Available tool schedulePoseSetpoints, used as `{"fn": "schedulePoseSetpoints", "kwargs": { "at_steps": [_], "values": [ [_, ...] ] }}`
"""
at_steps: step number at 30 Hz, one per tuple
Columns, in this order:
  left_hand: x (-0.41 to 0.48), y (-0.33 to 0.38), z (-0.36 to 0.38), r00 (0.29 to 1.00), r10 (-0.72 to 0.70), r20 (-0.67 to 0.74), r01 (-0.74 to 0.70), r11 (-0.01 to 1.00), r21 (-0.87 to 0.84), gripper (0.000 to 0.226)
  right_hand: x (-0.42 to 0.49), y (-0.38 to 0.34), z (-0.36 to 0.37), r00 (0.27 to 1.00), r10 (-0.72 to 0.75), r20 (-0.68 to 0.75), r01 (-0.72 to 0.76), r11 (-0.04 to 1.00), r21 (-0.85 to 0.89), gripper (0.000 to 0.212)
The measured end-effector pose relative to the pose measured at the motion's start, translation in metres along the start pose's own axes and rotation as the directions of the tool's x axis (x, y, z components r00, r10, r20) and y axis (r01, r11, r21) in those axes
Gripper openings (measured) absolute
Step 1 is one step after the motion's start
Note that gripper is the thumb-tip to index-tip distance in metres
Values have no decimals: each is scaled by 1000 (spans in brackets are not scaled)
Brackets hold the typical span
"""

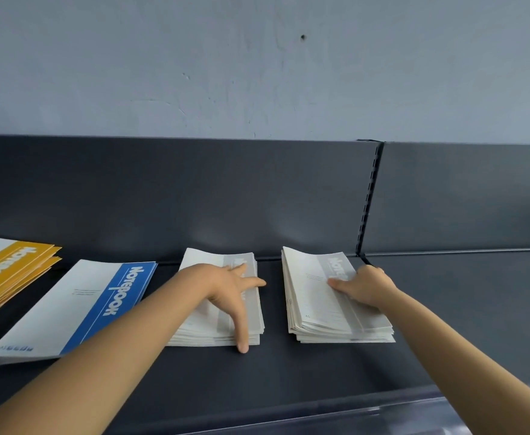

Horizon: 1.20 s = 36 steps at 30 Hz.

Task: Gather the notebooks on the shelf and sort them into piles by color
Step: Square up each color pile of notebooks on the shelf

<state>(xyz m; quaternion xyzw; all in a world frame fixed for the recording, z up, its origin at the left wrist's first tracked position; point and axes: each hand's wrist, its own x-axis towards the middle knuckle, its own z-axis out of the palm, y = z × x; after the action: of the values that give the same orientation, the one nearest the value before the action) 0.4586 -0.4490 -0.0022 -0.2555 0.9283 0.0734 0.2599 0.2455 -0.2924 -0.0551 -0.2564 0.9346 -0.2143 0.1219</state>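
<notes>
A dark shelf point(288, 372) is holding notebook piles left of its slotted upright point(368, 199): nearest a grey pile point(314, 302), then a second grey pile point(201, 324), a blue pile point(69, 309), a yellow pile point(6, 271). The right hand point(364, 287) is gripping the nearest, thumb on top; the left hand point(229, 287) is pressing spread, straight fingers on the second.

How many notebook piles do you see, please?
4: yellow pile far left, blue pile next, left grey pile under left hand, right grey pile under right hand; more possibly unseen.
</notes>
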Motion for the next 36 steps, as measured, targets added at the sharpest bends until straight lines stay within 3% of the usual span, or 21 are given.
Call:
{"fn": "schedulePoseSetpoints", "kwargs": {
  "at_steps": [11, 15, 19, 23, 27, 30, 33, 35, 36],
  "values": [
    [-1, 2, 2, 996, 49, -78, -42, 995, 86, 104, -5, -8, 3, 1000, 11, -28, -11, 1000, -5, 51],
    [2, -6, 3, 983, 105, -152, -101, 994, 33, 114, -10, -17, -1, 998, 25, -63, -28, 998, -59, 54],
    [-13, -22, 3, 922, 66, -383, -84, 996, -29, 104, -33, -52, -4, 954, -204, -219, 144, 955, -260, 64],
    [-31, -53, 6, 838, -22, -545, 37, 999, 17, 85, -63, -110, 8, 879, -449, -161, 391, 871, -296, 61],
    [-58, -107, 17, 792, -111, -600, 135, 991, -5, 79, -101, -170, 34, 812, -583, -38, 571, 806, -160, 65],
    [-83, -159, 27, 736, -189, -650, 218, 975, -37, 82, -132, -220, 60, 764, -643, -54, 643, 765, -16, 63],
    [-110, -222, 39, 657, -287, -697, 296, 949, -111, 81, -159, -276, 92, 765, -643, -26, 637, 751, 171, 55],
    [-128, -268, 49, 604, -376, -703, 303, 924, -234, 83, -172, -315, 121, 800, -599, 33, 562, 767, 309, 36],
    [-137, -292, 54, 591, -425, -686, 301, 905, -302, 84, -178, -334, 135, 826, -561, 54, 502, 775, 384, 36]
  ]
}}
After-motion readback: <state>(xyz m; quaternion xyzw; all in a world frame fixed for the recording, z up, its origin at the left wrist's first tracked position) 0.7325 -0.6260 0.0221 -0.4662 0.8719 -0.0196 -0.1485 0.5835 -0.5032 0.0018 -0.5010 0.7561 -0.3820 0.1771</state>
